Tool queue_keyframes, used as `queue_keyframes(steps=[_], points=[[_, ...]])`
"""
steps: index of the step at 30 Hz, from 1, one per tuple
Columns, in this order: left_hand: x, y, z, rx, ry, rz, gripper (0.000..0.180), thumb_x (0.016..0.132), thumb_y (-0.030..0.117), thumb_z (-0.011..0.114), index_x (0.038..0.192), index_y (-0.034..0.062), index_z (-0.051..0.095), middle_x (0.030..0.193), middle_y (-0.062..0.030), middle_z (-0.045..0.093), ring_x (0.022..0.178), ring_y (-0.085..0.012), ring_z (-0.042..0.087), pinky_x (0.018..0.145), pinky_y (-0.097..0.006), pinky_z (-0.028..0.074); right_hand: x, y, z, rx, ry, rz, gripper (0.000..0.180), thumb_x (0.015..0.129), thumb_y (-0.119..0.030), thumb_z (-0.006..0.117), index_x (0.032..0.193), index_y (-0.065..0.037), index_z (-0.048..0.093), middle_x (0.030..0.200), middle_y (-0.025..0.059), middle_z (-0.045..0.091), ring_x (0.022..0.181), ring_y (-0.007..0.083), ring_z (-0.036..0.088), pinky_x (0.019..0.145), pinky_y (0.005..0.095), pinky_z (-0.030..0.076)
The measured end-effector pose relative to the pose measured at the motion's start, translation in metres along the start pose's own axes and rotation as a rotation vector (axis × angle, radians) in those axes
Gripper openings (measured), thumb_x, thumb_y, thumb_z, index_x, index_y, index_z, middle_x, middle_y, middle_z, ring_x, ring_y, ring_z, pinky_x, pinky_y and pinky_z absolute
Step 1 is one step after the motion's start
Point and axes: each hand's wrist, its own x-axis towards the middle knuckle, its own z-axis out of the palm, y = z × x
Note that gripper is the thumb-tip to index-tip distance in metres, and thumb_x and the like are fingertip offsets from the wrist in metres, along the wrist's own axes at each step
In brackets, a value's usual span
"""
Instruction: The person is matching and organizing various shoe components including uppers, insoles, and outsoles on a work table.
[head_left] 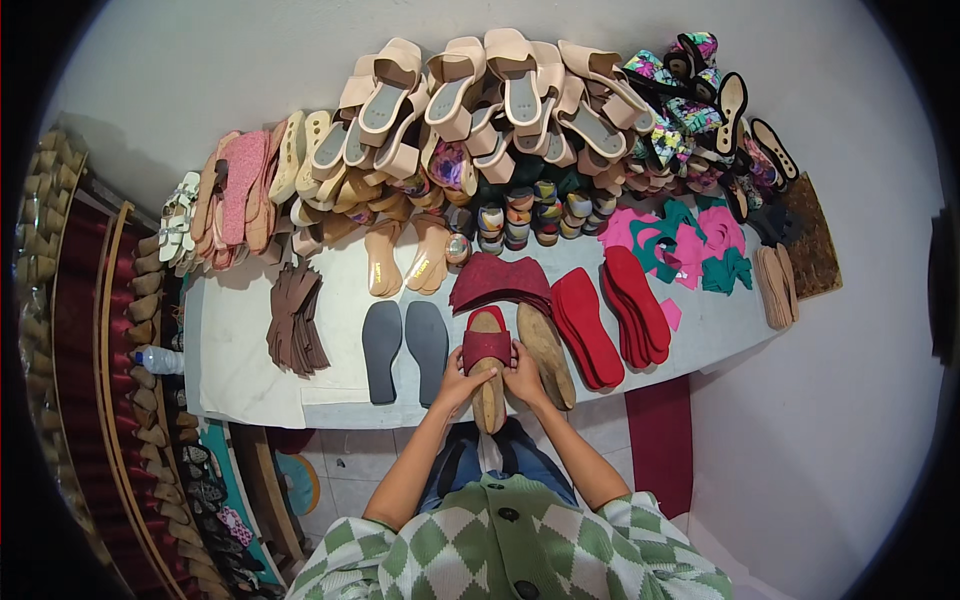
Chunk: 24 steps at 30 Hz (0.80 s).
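Observation:
Near the table's front edge, my left hand (461, 383) and my right hand (522, 375) close around the two sides of a wooden shoe last (489, 405). A dark red strap (486, 345) lies across the last, and a red insole (487, 318) shows past its far end. My fingers press at the strap's side edges. Right beside my right hand lies a second wooden shoe last (545, 355). Just beyond my hands is a stack of dark red upper pieces (500, 282). To the left are two grey soles (382, 352), to the right stacks of red insoles (587, 328).
Brown strap pieces (297, 318) and tan insoles (384, 258) lie farther left. Along the wall, beige heeled sandals (390, 90) are piled high. Pink and teal scraps (690, 245) sit at the right. Shelves of lasts (145, 330) stand left, near a water bottle (160, 360).

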Motion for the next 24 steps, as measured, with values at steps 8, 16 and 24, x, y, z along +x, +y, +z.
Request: queue_keyframes(steps=[8, 16, 24], points=[[-0.008, -0.010, -0.021, -0.154, -0.058, -0.055, 0.093, 0.069, 0.015, 0.078, 0.140, 0.0098, 0.018, 0.131, -0.0142, 0.041, 0.114, -0.0236, 0.049, 0.085, -0.036, 0.048, 0.005, -0.017, -0.004, 0.321, -0.194, 0.170, 0.063, 0.069, 0.010, 0.055, 0.128, 0.001, 0.037, 0.110, 0.0081, 0.055, 0.096, 0.0154, 0.057, 0.078, 0.0267, 0.047], [-0.005, -0.009, -0.019, -0.139, -0.085, -0.050, 0.090, 0.071, 0.015, 0.076, 0.140, 0.0103, 0.018, 0.133, -0.0131, 0.039, 0.114, -0.0241, 0.049, 0.085, -0.036, 0.048, 0.008, -0.013, -0.017, 0.486, -0.353, 0.196, 0.065, 0.069, 0.009, 0.056, 0.130, 0.000, 0.035, 0.114, 0.0084, 0.053, 0.102, 0.0158, 0.054, 0.085, 0.0276, 0.044], [-0.006, -0.010, -0.018, -0.143, -0.013, -0.074, 0.091, 0.071, 0.015, 0.076, 0.141, 0.0100, 0.017, 0.132, -0.0137, 0.040, 0.115, -0.0244, 0.049, 0.086, -0.037, 0.048, 0.007, -0.022, -0.021, 0.515, -0.405, 0.257, 0.072, 0.071, 0.010, 0.057, 0.136, 0.000, 0.029, 0.120, 0.0100, 0.050, 0.109, 0.0166, 0.051, 0.091, 0.0282, 0.043]])
